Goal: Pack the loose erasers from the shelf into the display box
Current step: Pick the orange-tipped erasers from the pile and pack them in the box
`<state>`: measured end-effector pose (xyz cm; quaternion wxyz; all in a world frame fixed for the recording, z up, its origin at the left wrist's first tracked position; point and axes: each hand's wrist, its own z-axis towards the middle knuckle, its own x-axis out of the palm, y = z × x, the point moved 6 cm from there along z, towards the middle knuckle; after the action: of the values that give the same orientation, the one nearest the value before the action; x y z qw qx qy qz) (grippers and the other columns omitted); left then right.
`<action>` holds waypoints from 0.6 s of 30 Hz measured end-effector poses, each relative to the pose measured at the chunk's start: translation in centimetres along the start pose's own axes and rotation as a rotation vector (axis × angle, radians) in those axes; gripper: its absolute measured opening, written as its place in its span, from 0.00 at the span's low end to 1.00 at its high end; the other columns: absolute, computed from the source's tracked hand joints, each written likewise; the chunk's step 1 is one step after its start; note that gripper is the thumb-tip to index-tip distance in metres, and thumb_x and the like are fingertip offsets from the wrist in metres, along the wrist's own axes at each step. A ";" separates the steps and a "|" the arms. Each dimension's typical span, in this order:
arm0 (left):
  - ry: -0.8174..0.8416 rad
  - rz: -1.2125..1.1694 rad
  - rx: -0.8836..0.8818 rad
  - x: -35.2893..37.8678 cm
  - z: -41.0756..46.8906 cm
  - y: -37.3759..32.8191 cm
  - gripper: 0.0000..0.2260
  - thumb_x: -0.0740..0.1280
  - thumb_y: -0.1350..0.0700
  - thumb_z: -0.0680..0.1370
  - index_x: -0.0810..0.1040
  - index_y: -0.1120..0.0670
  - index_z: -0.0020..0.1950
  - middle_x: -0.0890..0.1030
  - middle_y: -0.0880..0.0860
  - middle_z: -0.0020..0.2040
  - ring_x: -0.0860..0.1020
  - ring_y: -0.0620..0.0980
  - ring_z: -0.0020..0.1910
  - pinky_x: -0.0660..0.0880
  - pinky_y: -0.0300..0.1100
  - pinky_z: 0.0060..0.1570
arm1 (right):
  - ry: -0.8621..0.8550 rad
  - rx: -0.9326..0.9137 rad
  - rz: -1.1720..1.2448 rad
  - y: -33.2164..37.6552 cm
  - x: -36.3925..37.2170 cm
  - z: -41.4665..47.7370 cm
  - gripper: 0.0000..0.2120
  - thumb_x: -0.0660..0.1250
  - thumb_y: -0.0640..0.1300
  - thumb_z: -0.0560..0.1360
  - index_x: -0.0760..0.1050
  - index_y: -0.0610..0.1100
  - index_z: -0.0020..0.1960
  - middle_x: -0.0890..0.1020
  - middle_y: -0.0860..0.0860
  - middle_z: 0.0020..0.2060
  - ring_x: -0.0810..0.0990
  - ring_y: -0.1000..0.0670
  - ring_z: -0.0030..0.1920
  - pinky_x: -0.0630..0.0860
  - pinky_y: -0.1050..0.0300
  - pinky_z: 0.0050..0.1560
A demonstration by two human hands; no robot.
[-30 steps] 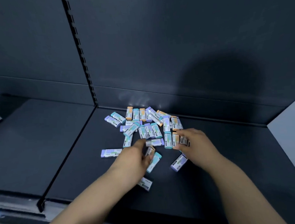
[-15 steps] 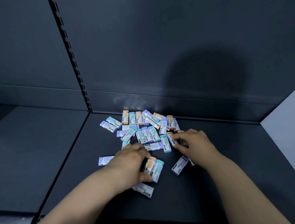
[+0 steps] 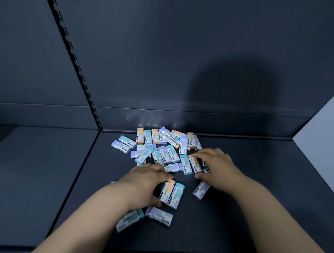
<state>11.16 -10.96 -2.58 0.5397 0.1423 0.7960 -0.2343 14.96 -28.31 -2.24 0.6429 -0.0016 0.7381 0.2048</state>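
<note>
Watching the dark shelf [image 3: 270,188], I see the view has barely shifted vs half a sec ago. Erasers [image 3: 164,154] lie loose in a heap at back centre, the rear ones close to the back wall [image 3: 179,68]; the heap looks unchanged. Left hand [image 3: 145,182] is approx where it was, fingers and thumb clamped round an orange-capped eraser [image 3: 166,191], w/ a teal-capped eraser [image 3: 176,195] touching it alongside. Right hand [image 3: 218,168] curls over erasers at the heap's near-right edge, thumb near side, fingers far side; the palm hides how many. A teal eraser [image 3: 128,219] now shows under the left forearm, not visible before. The far-left purple eraser [image 3: 113,182] is now nearly all hidden by that forearm.
</note>
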 end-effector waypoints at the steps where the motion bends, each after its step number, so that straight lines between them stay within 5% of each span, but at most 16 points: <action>1: -0.001 0.013 -0.005 -0.1 0.1 -0.1 0.33 0.70 0.46 0.71 0.59 0.42 0.73 0.63 0.45 0.69 0.60 0.48 0.68 0.58 0.44 0.68 | 0.028 0.006 -0.013 0.0 0.0 0.4 0.32 0.69 0.52 0.71 0.61 0.53 0.71 0.63 0.57 0.71 0.58 0.51 0.70 0.56 0.55 0.66; 9: -0.081 -0.060 -0.092 0.4 0.0 -0.8 0.34 0.68 0.43 0.71 0.57 0.44 0.74 0.62 0.46 0.68 0.61 0.47 0.68 0.58 0.40 0.67 | 0.166 0.030 0.000 -0.6 0.1 2.4 0.33 0.72 0.54 0.67 0.63 0.53 0.69 0.70 0.52 0.64 0.63 0.48 0.64 0.63 0.51 0.65; 18: -0.408 -0.123 -0.208 -1.7 -1.7 -0.8 0.30 0.69 0.41 0.69 0.64 0.42 0.68 0.66 0.43 0.64 0.64 0.43 0.66 0.60 0.39 0.61 | -0.085 -0.043 0.344 1.3 -1.3 -0.1 0.29 0.77 0.51 0.62 0.69 0.53 0.59 0.71 0.59 0.54 0.67 0.53 0.58 0.67 0.56 0.60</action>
<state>10.07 -10.71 -0.28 0.6860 -0.0131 0.6973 -0.2072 14.78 -27.51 -0.61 0.6287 0.1196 0.6952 0.3273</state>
